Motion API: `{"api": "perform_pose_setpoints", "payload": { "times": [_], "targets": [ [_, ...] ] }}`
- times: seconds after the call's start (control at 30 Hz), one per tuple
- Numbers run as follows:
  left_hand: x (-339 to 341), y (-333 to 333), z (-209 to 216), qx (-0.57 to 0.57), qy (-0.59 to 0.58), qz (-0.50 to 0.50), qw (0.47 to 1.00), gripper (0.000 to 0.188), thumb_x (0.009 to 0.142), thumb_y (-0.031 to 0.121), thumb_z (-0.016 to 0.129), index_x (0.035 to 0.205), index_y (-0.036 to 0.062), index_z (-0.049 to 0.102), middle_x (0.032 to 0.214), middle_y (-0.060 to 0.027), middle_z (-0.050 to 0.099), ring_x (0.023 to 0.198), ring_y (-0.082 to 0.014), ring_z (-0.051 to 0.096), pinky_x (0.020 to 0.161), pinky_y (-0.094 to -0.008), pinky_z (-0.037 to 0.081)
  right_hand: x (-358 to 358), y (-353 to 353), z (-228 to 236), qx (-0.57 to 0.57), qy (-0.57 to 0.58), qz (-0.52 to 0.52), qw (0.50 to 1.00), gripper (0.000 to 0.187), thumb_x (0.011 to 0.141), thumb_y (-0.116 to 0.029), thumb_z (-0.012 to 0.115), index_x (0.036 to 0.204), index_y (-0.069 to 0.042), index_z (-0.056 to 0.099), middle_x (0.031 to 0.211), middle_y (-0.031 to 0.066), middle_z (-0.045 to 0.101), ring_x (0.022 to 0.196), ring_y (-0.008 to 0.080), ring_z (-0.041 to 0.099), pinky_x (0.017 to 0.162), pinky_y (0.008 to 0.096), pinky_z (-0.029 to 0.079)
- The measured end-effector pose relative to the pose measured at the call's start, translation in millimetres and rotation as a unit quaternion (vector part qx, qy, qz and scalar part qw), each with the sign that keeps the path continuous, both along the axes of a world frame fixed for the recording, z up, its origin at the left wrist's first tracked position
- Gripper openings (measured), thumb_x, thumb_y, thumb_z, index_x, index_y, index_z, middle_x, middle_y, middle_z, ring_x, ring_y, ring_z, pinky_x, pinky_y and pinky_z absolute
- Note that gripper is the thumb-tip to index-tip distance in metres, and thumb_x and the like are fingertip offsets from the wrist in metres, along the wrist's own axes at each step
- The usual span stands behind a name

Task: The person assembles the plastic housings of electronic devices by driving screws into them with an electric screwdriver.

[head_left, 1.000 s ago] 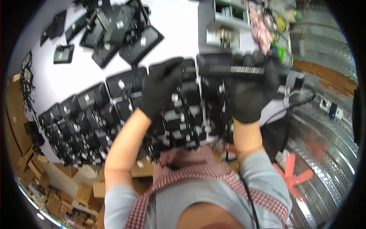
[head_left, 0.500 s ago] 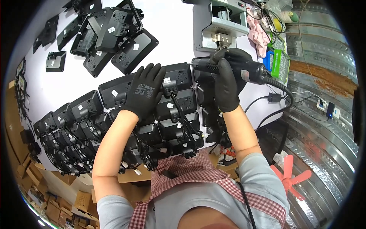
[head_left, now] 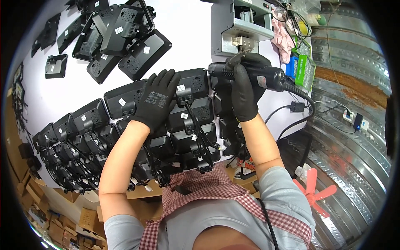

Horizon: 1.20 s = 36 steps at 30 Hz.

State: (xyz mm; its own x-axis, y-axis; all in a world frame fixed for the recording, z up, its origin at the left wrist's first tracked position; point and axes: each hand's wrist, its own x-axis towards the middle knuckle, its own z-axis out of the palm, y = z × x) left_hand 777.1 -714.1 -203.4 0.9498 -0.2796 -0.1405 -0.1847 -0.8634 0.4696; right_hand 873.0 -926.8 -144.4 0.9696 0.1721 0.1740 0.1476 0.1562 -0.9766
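Observation:
My right hand point(head_left: 245, 93), in a black glove, is closed round a black corded electric screwdriver point(head_left: 266, 78). The tool lies nearly level, its nose pointing left at the right end of a black plastic housing point(head_left: 195, 81); whether its tip touches cannot be made out. Flat on the same top row rests my gloved left hand point(head_left: 157, 100), fingers stretched out, across the housing and its left neighbour point(head_left: 121, 100). Each housing has a white label, a small bracket and speaker holes. Cables point(head_left: 193, 121) hang from the brackets toward me.
Several more housings point(head_left: 89, 116) stand in rows to the left. Loose black panels point(head_left: 146, 54) are piled at the far left. A grey metal machine point(head_left: 225, 31) stands beyond my right hand, beside a green and blue box of small parts point(head_left: 305, 68). A pink fan point(head_left: 312, 191) is low at right.
The screwdriver has shifted slightly in my right hand's grip, and its slim bit, visible before, no longer shows. My left hand stays on the housings. The whole view has drifted a little.

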Motion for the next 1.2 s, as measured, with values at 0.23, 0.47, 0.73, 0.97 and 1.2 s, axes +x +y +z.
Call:
{"api": "perform_pose_setpoints", "payload": {
  "times": [0.23, 0.47, 0.73, 0.97, 1.2],
  "targets": [
    [-1, -2, -1, 0.008, 0.006, 0.0, 1.0, 0.074, 0.083, 0.02, 0.066, 0.147, 0.0068, 0.033, 0.149, -0.0164, 0.038, 0.14, -0.0335, 0.034, 0.117, -0.0484, 0.026, 18, 15, 5, -0.162, 0.014, 0.077, 0.984, 0.018, 0.084, 0.007, 0.06, 0.099, -0.002, 0.055, 0.086, 0.0094, 0.064, 0.077, 0.02, 0.066, 0.071, 0.0322, 0.057],
    [0, -2, -1, 0.017, -0.006, -0.001, 1.0, 0.073, 0.083, 0.02, 0.067, 0.147, 0.0067, 0.034, 0.148, -0.0161, 0.039, 0.139, -0.0333, 0.035, 0.116, -0.0487, 0.026, 14, 14, -17, -0.199, -0.15, 0.057, 0.967, 0.021, 0.081, 0.009, 0.061, 0.097, -0.002, 0.056, 0.085, 0.0108, 0.064, 0.074, 0.0187, 0.065, 0.07, 0.0312, 0.055],
    [-4, -4, -4, 0.038, -0.018, -0.002, 0.999, 0.073, 0.082, 0.02, 0.067, 0.146, 0.0065, 0.035, 0.149, -0.0166, 0.039, 0.139, -0.034, 0.035, 0.116, -0.0485, 0.026, 17, 16, -3, -0.305, -0.271, 0.077, 0.91, 0.014, 0.079, 0.0, 0.067, 0.091, -0.006, 0.063, 0.087, 0.0058, 0.066, 0.078, 0.0159, 0.065, 0.069, 0.0324, 0.054],
    [-2, -5, 3, 0.014, -0.004, -0.003, 1.0, 0.075, 0.079, 0.014, 0.068, 0.145, 0.0038, 0.035, 0.147, -0.0198, 0.039, 0.138, -0.0387, 0.035, 0.116, -0.0491, 0.026, 23, -37, 50, 0.047, -0.128, -0.126, 0.983, 0.021, 0.092, -0.007, 0.058, 0.112, -0.006, 0.052, 0.099, 0.008, 0.063, 0.087, 0.0173, 0.063, 0.088, 0.037, 0.053],
    [-3, -6, -3, 0.012, -0.008, 0.001, 1.0, 0.072, 0.083, 0.019, 0.064, 0.147, 0.007, 0.035, 0.15, -0.0167, 0.036, 0.14, -0.035, 0.033, 0.117, -0.0487, 0.024, 50, -43, 38, 0.028, -0.102, -0.026, 0.994, 0.025, 0.083, -0.001, 0.064, 0.107, 0.001, 0.055, 0.09, 0.0122, 0.067, 0.08, 0.0183, 0.066, 0.078, 0.0338, 0.056]
  ]
}}
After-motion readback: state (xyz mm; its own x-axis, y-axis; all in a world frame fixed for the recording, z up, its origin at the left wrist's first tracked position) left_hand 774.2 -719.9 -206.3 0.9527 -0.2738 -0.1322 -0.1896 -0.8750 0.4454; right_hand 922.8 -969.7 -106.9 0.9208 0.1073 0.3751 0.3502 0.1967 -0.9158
